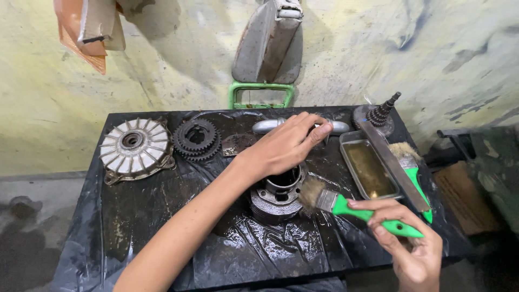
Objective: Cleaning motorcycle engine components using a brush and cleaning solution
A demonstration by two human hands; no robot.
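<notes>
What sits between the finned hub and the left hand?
Head view: a stack of dark gears lies between the finned hub and the left hand.
</notes>
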